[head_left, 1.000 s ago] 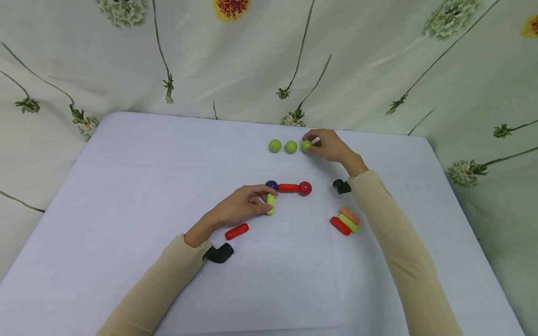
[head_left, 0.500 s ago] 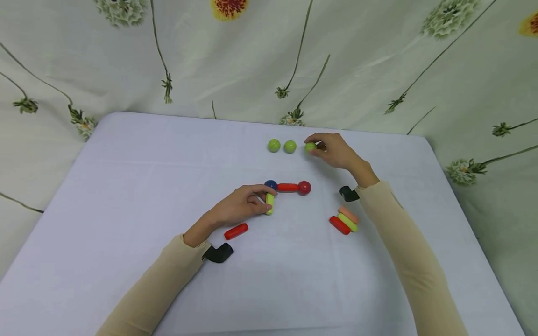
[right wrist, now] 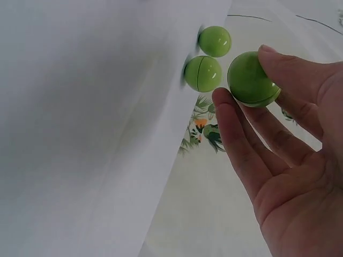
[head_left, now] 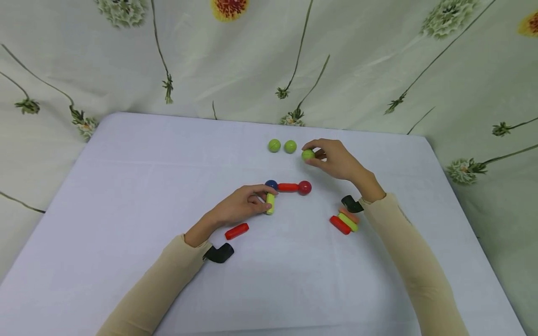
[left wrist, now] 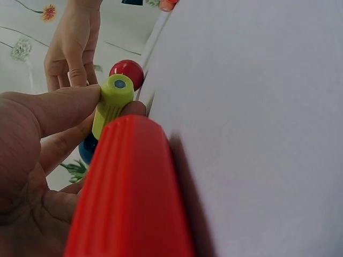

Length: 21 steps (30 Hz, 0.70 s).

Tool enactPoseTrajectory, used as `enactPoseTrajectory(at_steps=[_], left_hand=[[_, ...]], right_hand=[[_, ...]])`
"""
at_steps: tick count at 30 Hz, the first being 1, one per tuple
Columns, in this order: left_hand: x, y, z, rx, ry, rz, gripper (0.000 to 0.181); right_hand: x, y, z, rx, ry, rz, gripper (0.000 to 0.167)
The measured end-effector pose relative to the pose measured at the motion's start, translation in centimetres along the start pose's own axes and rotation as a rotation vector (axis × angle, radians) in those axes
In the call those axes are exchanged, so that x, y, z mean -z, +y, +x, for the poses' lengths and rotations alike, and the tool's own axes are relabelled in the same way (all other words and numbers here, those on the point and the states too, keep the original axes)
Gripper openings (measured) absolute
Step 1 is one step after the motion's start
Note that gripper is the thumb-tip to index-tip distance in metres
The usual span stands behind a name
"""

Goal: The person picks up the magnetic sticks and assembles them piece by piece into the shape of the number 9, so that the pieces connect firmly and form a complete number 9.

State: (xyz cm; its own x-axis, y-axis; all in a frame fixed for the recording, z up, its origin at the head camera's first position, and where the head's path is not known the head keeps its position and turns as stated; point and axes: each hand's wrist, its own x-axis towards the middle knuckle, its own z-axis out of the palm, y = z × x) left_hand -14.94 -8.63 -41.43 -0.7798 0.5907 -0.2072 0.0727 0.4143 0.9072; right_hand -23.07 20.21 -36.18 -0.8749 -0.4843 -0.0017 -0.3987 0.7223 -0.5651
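Observation:
My left hand (head_left: 241, 205) pinches a yellow-green ribbed rod (head_left: 270, 204) between thumb and fingers. In the left wrist view the end of this rod (left wrist: 117, 91) shows a small grey disc. At its far end sits a blue ball (head_left: 271, 185), partly hidden by my fingers. From that ball a red rod (head_left: 288, 187) runs right to a red ball (head_left: 304, 188). With thumb and fingertips my right hand (head_left: 334, 158) holds a green ball (head_left: 308, 155); the right wrist view shows this ball (right wrist: 250, 79) in the grip. Two more green balls (head_left: 274, 145) stand just left of it.
A loose red rod (head_left: 237, 231) lies below my left hand, large in the left wrist view. On the right, a red rod (head_left: 340, 225), a yellow-green rod (head_left: 348, 222) and an orange rod (head_left: 350, 214) lie side by side on the white table (head_left: 168, 154). A floral cloth (head_left: 252, 60) hangs behind.
My right hand has drawn the green ball away from the other two, a little toward the near side. The left hand stays in place on the yellow-green rod.

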Motion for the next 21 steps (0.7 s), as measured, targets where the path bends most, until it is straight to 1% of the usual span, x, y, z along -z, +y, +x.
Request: enactPoseTrajectory(at_steps=[5,9,12,15,21], left_hand=[[-0.1,-0.1,0.0,-0.002,0.004,-0.002,0.035],[-0.1,0.0,0.0,-0.01,0.007,-0.005,0.035],[-0.1,0.0,-0.1,-0.012,0.006,-0.006,0.035],[0.0,0.0,-0.1,-0.014,0.003,-0.005,0.035],[0.0,0.0,-0.1,-0.001,0.008,0.01,0.035]], right_hand=[[-0.3,-0.2,-1.1,0.038,0.021,0.003,0.039],[-0.8,-0.7,-2.3,0.058,0.024,0.027,0.041],[-1.4,-1.4,-3.2,0.068,-0.003,0.042,0.043],[-2.2,-2.1,-4.0,0.089,-0.035,0.034,0.041],[-3.8,-3.3,-5.5,0.179,-0.077,0.027,0.034]])
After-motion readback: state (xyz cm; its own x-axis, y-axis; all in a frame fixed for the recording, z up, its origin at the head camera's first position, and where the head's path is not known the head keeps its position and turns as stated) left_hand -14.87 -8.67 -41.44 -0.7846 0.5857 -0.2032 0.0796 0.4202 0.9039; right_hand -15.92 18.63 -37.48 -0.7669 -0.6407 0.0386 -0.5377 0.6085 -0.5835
